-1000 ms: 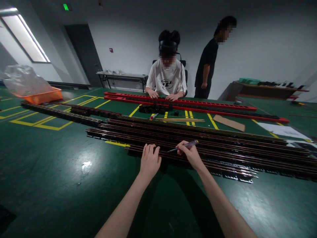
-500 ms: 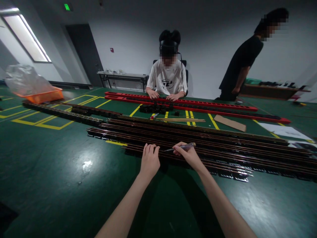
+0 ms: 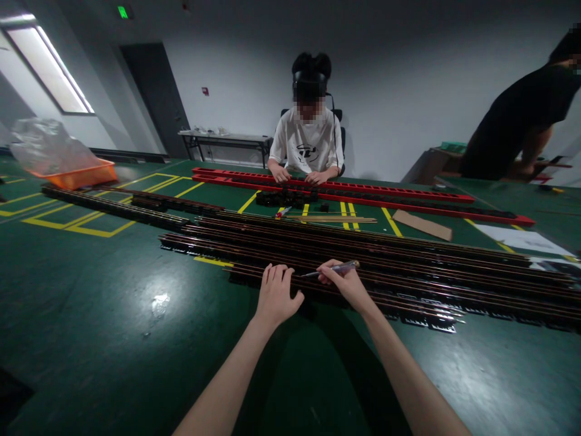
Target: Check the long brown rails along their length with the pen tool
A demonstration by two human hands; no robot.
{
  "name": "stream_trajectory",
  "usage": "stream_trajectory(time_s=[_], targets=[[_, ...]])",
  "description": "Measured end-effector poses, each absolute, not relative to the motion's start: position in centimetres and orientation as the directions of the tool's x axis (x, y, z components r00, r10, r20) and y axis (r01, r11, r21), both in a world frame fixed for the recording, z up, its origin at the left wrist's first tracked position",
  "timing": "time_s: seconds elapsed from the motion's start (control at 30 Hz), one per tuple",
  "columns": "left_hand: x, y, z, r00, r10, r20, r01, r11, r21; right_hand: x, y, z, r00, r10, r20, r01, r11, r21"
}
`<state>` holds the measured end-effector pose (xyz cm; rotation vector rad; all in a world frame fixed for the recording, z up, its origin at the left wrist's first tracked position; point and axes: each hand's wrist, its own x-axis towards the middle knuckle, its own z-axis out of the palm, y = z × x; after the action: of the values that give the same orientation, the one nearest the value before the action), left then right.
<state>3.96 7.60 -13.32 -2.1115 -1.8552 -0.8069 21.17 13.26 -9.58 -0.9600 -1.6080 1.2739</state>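
My left hand (image 3: 278, 295) rests on the near edge of a bundle of long dark strips (image 3: 399, 257), fingers stretched forward and thumb apart. Pinched in my right hand (image 3: 344, 283) is a slim, silver pen-like tool (image 3: 348, 266) with a pointed tip. Its tip points left, at the strips, just right of my left fingers. Whether the tip touches a strip I cannot tell. Copper-coloured lines run along the strips, which lie side by side across the green surface.
Beyond the strips lie thin wooden sticks (image 3: 336, 219), a cardboard piece (image 3: 422, 225), dark parts (image 3: 285, 198) and red long frames (image 3: 408, 206). A seated person (image 3: 306, 142) works at the frames. An orange tray (image 3: 84, 174) holds a clear bag at left. Another person (image 3: 512, 124) stands at right.
My left thumb has spread out to the right, away from the fingers. My right hand and its tool are almost unmoved. The standing person has moved further right.
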Motion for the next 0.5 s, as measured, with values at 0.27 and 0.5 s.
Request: stream_trajectory(time_s=[0.27, 0.5], targets=[[4.03, 7.82, -13.58, 0.072, 0.846, 0.528, 0.978, -0.164, 0.130, 21.15, 13.30, -9.46, -0.345, 0.928, 0.140, 0.037, 0.163, -0.986], [4.08, 7.74, -13.50, 0.069, 0.841, 0.536, 0.980, -0.158, 0.121, 21.13, 13.27, -9.42, -0.340, 0.929, 0.145, 0.060, 0.175, -0.983]])
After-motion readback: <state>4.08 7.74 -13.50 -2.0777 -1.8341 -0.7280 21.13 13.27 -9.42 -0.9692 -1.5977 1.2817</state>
